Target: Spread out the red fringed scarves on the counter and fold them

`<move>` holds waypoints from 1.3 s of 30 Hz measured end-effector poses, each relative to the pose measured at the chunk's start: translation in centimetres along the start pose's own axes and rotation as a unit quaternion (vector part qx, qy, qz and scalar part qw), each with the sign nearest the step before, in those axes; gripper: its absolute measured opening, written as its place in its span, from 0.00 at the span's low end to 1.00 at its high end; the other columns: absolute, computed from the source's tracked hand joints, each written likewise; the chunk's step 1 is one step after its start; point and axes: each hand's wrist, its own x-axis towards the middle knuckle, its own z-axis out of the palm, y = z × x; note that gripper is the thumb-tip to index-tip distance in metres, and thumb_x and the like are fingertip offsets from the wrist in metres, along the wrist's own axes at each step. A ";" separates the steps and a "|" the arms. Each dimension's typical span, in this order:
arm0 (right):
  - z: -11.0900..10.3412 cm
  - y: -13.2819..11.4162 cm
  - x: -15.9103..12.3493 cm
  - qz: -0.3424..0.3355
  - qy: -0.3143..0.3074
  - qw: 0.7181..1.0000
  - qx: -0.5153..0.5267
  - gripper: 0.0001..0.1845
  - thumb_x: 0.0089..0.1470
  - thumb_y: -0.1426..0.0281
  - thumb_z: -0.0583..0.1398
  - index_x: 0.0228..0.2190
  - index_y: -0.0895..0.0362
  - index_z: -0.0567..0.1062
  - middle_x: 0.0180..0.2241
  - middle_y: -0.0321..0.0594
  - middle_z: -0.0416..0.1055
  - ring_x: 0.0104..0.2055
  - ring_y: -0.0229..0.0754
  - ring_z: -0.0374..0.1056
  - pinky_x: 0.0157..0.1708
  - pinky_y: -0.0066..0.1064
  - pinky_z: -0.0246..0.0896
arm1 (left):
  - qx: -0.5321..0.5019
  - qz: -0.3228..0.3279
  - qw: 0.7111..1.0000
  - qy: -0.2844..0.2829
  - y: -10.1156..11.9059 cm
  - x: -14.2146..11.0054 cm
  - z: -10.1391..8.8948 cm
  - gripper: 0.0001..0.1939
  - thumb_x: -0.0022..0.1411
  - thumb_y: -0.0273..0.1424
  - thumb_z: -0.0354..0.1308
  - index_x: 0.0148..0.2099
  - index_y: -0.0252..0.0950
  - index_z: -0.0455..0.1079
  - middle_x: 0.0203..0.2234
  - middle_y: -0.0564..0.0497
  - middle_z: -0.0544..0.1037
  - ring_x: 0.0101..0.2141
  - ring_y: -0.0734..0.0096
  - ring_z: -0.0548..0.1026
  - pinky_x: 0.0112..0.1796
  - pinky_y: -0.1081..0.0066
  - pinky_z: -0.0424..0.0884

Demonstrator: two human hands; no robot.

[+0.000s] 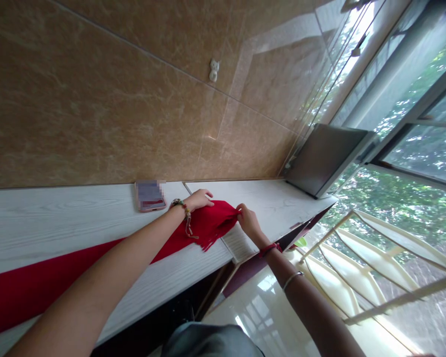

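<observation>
White wood-grained bench (pixel 78 213) runs beneath a brown marbled-tile wall (pixel 134 99). My right hand (pixel 250 223) pinches the fringed end of a long red cloth (pixel 215 220) lying along it; my left hand (pixel 197 199) rests loosely open on the fabric. I judge I'm straightening that end, and the next move calls for a firm pinch and light tension. A pink-edged phone (pixel 149 195) sits near my left hand; beyond my right are windows (pixel 427 148) showing greenery.
</observation>
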 end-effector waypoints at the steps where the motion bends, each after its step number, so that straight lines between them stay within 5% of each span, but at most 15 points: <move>1: -0.3 0.2 -0.2 -0.010 -0.002 1.000 -0.002 0.18 0.46 0.79 0.50 0.39 0.59 0.69 0.28 0.40 0.72 0.30 0.39 0.65 0.32 0.28 0.57 | 0.000 0.005 1.000 0.007 -0.1 0.2 0.2 0.19 0.51 0.24 0.58 0.47 0.31 0.66 0.35 0.48 0.76 0.35 0.69 0.74 0.32 0.76 0.68; 8: 0.0 1.7 -0.2 -0.039 -0.017 0.999 -0.002 0.19 0.43 0.79 0.53 0.38 0.56 0.71 0.25 0.35 0.71 0.28 0.37 0.65 0.31 0.27 0.59 | 0.000 0.025 1.000 0.018 -0.6 -0.7 3.6 0.12 0.59 0.31 0.55 0.45 0.32 0.66 0.42 0.47 0.71 0.41 0.66 0.71 0.41 0.61 0.68; 12: 0.1 1.7 -0.1 -0.052 0.006 0.999 -0.001 0.19 0.40 0.81 0.53 0.37 0.57 0.71 0.25 0.35 0.69 0.27 0.38 0.65 0.30 0.28 0.60 | -0.038 0.027 0.999 0.028 -0.1 -1.0 3.8 0.16 0.51 0.23 0.60 0.45 0.31 0.67 0.43 0.44 0.72 0.46 0.63 0.68 0.47 0.66 0.63; 17: -2.8 0.3 -0.2 -0.106 0.073 0.992 0.003 0.19 0.46 0.79 0.50 0.40 0.58 0.70 0.36 0.43 0.67 0.36 0.41 0.64 0.37 0.31 0.59 | -0.134 0.021 0.990 -0.042 1.7 -1.3 0.9 0.19 0.55 0.32 0.57 0.48 0.30 0.65 0.37 0.43 0.76 0.37 0.64 0.75 0.37 0.68 0.70; 21: -7.4 -1.8 0.6 -0.183 0.257 0.946 -0.069 0.17 0.48 0.80 0.50 0.37 0.57 0.72 0.33 0.44 0.66 0.39 0.44 0.61 0.40 0.36 0.58 | -0.201 0.063 0.970 -0.122 4.3 -1.6 -2.9 0.17 0.55 0.32 0.56 0.47 0.32 0.67 0.36 0.45 0.78 0.36 0.68 0.75 0.36 0.71 0.71; 24: -9.1 -2.9 0.5 -0.203 0.335 0.913 -0.112 0.15 0.50 0.78 0.51 0.37 0.55 0.73 0.35 0.44 0.66 0.39 0.45 0.59 0.41 0.39 0.57 | -0.150 0.104 0.978 -0.102 5.6 -1.8 -4.1 0.19 0.58 0.30 0.53 0.51 0.31 0.64 0.39 0.44 0.76 0.38 0.69 0.75 0.37 0.72 0.70; 26: -8.3 -2.7 -0.3 -0.182 0.299 0.930 -0.112 0.14 0.52 0.77 0.51 0.37 0.55 0.73 0.37 0.45 0.67 0.40 0.46 0.59 0.42 0.40 0.57 | -0.059 0.093 0.992 -0.062 5.4 -2.1 -3.4 0.18 0.58 0.30 0.51 0.51 0.32 0.64 0.39 0.45 0.76 0.37 0.68 0.75 0.36 0.72 0.69; 29: -4.8 -1.4 -2.2 -0.135 0.095 0.982 -0.096 0.16 0.49 0.78 0.50 0.36 0.57 0.73 0.37 0.46 0.68 0.43 0.47 0.60 0.42 0.39 0.58 | 0.035 0.049 0.998 -0.025 3.3 -3.1 -1.0 0.19 0.54 0.28 0.55 0.49 0.31 0.65 0.37 0.43 0.76 0.39 0.62 0.74 0.38 0.69 0.68; 31: -2.5 -0.3 -3.4 -0.137 0.027 0.986 -0.094 0.15 0.46 0.79 0.52 0.33 0.56 0.74 0.33 0.45 0.70 0.40 0.46 0.63 0.40 0.37 0.60 | 0.085 0.028 0.996 -0.001 1.8 -3.9 0.7 0.22 0.53 0.30 0.56 0.51 0.31 0.63 0.40 0.41 0.75 0.42 0.57 0.72 0.41 0.66 0.66; 34: -0.8 1.0 -4.2 -0.136 -0.020 0.986 -0.090 0.15 0.46 0.78 0.52 0.34 0.57 0.74 0.34 0.44 0.72 0.39 0.44 0.66 0.40 0.36 0.62 | 0.132 0.025 0.990 0.039 0.4 -5.4 2.0 0.25 0.58 0.38 0.51 0.56 0.33 0.56 0.45 0.39 0.71 0.46 0.55 0.69 0.44 0.61 0.63; 39: -0.8 3.3 -3.5 -0.141 -0.086 0.982 -0.089 0.22 0.52 0.75 0.49 0.49 0.59 0.67 0.50 0.47 0.65 0.52 0.46 0.60 0.49 0.38 0.57 | 0.218 0.067 0.967 0.112 -1.1 -9.2 1.4 0.29 0.63 0.42 0.42 0.62 0.33 0.45 0.56 0.37 0.58 0.55 0.56 0.59 0.52 0.61 0.55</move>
